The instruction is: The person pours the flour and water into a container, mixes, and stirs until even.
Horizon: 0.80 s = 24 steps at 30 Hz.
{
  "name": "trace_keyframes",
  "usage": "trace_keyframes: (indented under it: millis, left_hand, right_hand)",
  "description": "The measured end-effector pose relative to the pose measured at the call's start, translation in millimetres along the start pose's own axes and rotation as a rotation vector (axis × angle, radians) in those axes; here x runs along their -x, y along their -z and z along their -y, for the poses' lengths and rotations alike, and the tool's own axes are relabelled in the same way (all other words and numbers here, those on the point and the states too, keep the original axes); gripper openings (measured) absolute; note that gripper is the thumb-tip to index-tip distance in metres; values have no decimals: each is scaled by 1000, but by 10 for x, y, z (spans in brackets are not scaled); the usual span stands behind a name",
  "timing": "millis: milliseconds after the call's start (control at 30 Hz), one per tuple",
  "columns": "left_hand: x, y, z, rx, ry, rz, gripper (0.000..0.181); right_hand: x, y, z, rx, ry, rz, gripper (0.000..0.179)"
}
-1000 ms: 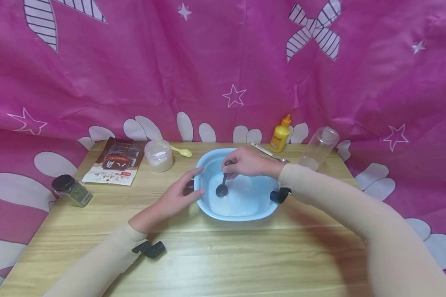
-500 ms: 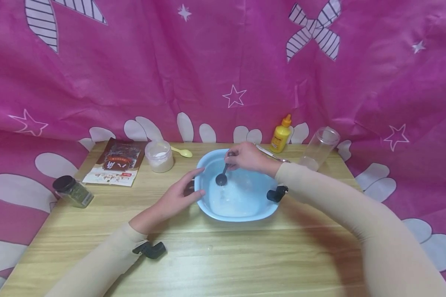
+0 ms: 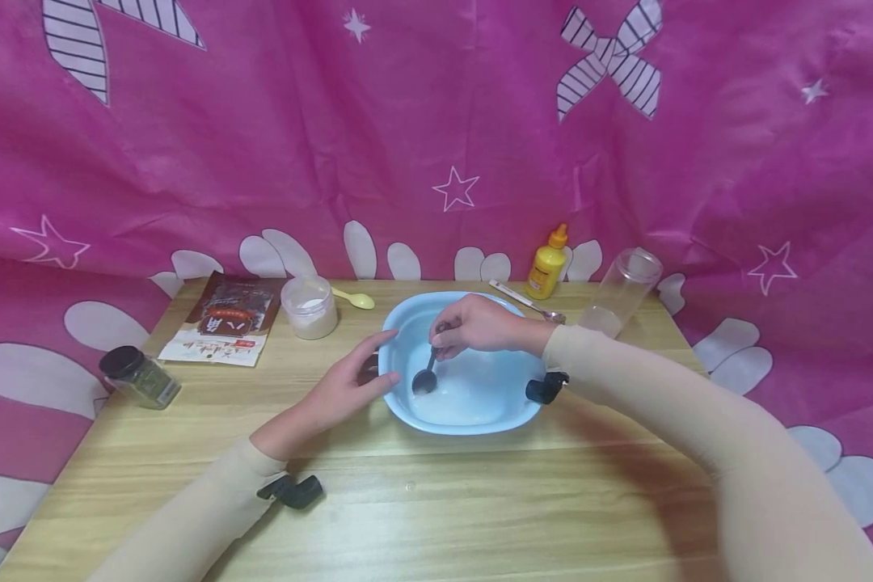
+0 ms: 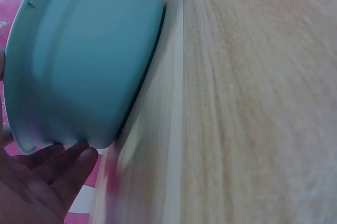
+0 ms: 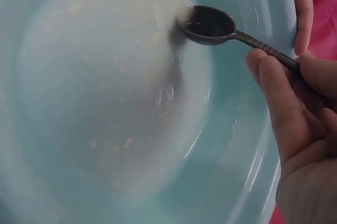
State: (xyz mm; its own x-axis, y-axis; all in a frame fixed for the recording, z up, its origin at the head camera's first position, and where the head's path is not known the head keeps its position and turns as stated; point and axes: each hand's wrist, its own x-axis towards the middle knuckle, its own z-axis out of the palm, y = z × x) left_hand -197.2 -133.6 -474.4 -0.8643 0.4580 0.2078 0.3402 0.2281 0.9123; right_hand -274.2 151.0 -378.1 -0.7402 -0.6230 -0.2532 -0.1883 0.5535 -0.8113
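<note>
A light blue basin (image 3: 461, 427) stands on the table with cloudy, whitish liquid (image 5: 105, 77) inside. My left hand (image 3: 342, 388) holds its left side, thumb and index finger over the rim; in the left wrist view the other fingers (image 4: 73, 169) lie against the outer wall. Between thumb and fingers, my right hand (image 3: 483, 325) pinches the handle of a dark brown spoon (image 3: 425, 381) over the basin. Seen from the right wrist, the spoon's bowl (image 5: 210, 24) meets the liquid's surface near the edge, with small pale bits floating about.
Behind the left hand are a brown-and-white packet (image 3: 221, 319), a tub of white powder (image 3: 309, 309), a yellow spoon (image 3: 359, 300) and a black-lidded spice jar (image 3: 140, 377). Back right hold a yellow bottle (image 3: 546, 265), a white-handled metal spoon (image 3: 516, 297) and a clear container (image 3: 622, 291).
The spoon first went up and away from me across the basin, then came back toward the near left side. My left hand has stayed on the rim.
</note>
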Motion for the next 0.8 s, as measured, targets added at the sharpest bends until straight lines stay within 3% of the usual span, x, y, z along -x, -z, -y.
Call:
trace_keyframes:
  millis: [233,400,467,567,633,700,800]
  left_hand:
    - [2,3,-5,-15,8,-3,72]
    - [6,5,14,-4,3,-6,71]
    - [7,6,21,5,-2,-6,71]
    - [8,8,18,12,-3,-9,70]
    - [8,8,13,13,-1,-9,71]
    - [7,10,12,8,0,-9,71]
    - [3,15,2,2,-2,-7,71]
  right_hand:
    - [74,81,76,208,-61,-7,19]
    - [65,68,45,99,-69,64,21]
    - [50,71,27,82,-61,30,20]
    - [30,116,-6,162,-52,-74,17]
    - [39,170,-17,217,-68,-101,17]
    - [53,214,-44,213,-81,-76,18]
    - [75,238,-84,124,-82,-17,19]
